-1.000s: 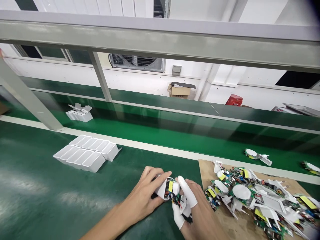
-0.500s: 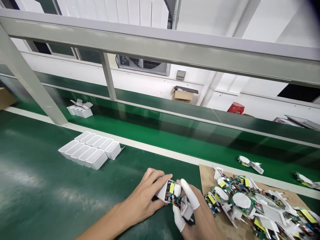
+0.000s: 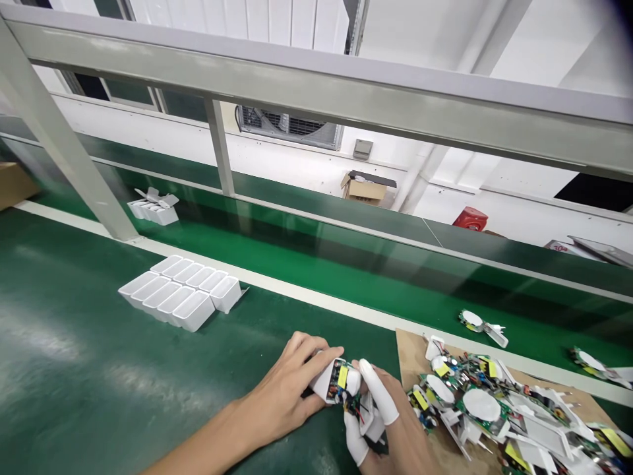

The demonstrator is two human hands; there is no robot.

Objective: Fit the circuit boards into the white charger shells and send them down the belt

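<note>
Left hand (image 3: 291,389) low at the near edge of the green worktop (image 3: 123,382), fingers closed round a white charger housing (image 3: 322,382); a circuit board (image 3: 341,381) with green face, yellow label and dark parts sits partly out of its open end; thin red and black wires run to a white cap (image 3: 368,417). Right hand (image 3: 400,439), white cots on its fingers (image 3: 380,399), pinches that cap; empty white shells (image 3: 182,297) in rows lie well apart to the left.
</note>
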